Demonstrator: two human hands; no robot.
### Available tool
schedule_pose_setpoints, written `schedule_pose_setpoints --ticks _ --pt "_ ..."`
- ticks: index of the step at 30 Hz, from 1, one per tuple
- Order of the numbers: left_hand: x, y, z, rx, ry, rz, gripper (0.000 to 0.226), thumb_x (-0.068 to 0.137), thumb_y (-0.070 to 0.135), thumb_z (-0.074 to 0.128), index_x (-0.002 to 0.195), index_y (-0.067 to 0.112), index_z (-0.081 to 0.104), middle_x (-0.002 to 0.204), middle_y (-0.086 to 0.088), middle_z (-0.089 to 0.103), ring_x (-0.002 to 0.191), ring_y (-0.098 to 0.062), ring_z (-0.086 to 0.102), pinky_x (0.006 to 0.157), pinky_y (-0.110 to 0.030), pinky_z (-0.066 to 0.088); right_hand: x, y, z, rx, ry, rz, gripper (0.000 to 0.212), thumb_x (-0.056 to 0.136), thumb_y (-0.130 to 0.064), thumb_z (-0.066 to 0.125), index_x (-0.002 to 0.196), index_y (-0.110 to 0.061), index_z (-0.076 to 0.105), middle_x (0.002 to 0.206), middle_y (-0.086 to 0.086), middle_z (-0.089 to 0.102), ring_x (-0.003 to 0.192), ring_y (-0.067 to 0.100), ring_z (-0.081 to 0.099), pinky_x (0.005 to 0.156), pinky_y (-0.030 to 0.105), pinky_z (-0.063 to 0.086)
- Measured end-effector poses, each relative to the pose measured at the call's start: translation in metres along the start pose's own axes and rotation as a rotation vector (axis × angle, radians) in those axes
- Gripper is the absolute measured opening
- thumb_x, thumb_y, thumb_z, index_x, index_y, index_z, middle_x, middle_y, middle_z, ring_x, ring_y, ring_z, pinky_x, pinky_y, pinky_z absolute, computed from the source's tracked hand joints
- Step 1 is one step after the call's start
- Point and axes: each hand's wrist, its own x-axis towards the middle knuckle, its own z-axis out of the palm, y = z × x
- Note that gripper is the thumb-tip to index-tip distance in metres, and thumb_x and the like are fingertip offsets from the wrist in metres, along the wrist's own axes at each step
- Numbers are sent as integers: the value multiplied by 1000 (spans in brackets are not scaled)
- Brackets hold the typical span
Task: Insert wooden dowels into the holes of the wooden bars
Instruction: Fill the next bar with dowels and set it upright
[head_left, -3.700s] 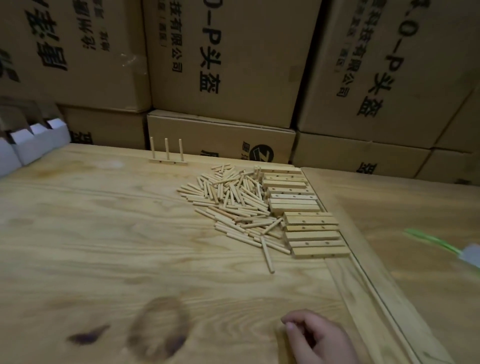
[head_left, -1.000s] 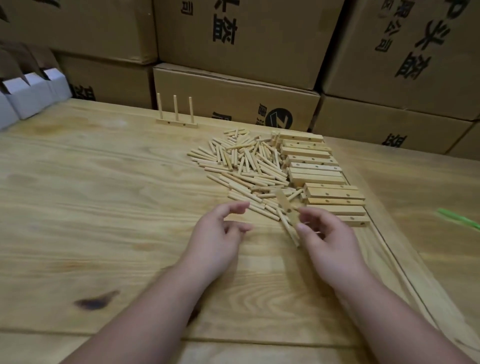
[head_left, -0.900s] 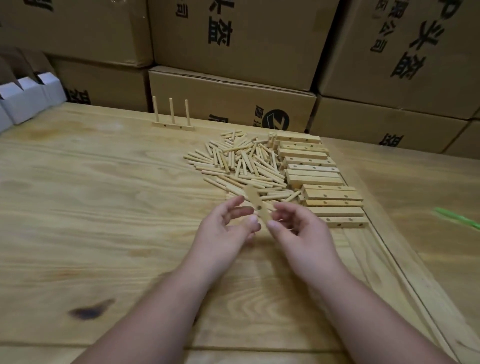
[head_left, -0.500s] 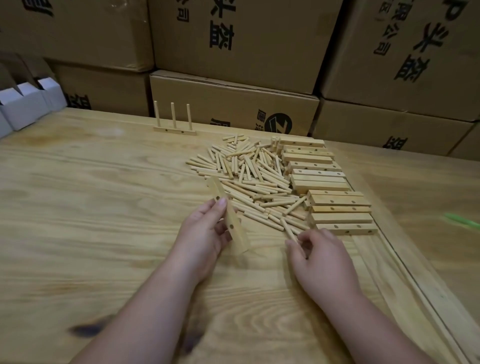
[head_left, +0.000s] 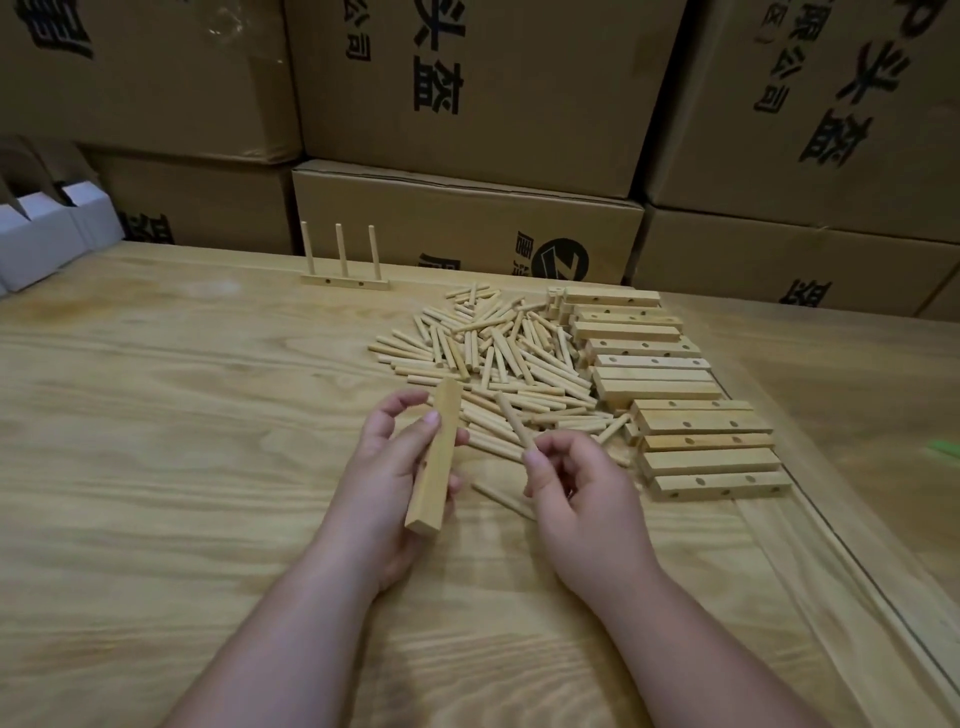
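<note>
From my feed: the left hand (head_left: 395, 467) grips a wooden bar (head_left: 435, 457) above the table (head_left: 156, 467), thumb on the front face and fingers wrapped behind. The bar's long axis runs from near me up and away, top end tipped slightly right. Just beside it, the right hand (head_left: 576, 493) pinches a dowel (head_left: 514, 423) at its lower end between thumb and fingertips; the dowel slants up and to the left, toward the bar but not touching it. Behind them sits the loose dowel pile (head_left: 493, 358), then the stacked bars (head_left: 675, 415) on the right.
</note>
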Motion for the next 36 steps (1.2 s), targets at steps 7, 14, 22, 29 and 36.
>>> schedule_pose_setpoints --ticks 7,14,22,29,36 --pt "2 4 0 -90 -47 -47 49 91 -2 38 116 23 71 92 -14 75 45 -16 54 34 -19 39 3 1 -7 174 78 50 12 90 -18 72 81 -24 65 69 0 64 54 10 54 52 24 45" --pt "2 12 -3 -141 -31 102 49 87 1 60 128 26 63 101 -5 75 54 -8 60 39 -16 43 -36 -22 2 241 -211 -139 17 78 -34 70 73 -21 62 67 5 59 54 22 51 49 32 41" --pt "6 17 -4 -172 156 190 21 78 39 70 90 27 58 66 6 53 49 -6 48 37 -17 35 -44 -24 5 148 -394 -96 13 77 -36 69 73 -25 64 65 -11 58 57 6 55 54 18 41" --pt "10 12 -8 -187 112 166 30 76 28 73 95 13 56 86 -9 75 74 -24 74 59 -33 60 3 -23 9 133 39 140 13 89 -22 71 77 -21 68 66 -2 68 56 6 59 53 21 48" --pt "12 9 -4 -75 154 106 45 93 18 67 136 13 54 71 -1 64 53 -13 56 41 -24 41 -6 -17 16 347 36 48 21 87 -5 72 71 -14 61 53 -5 52 49 3 46 48 15 39"
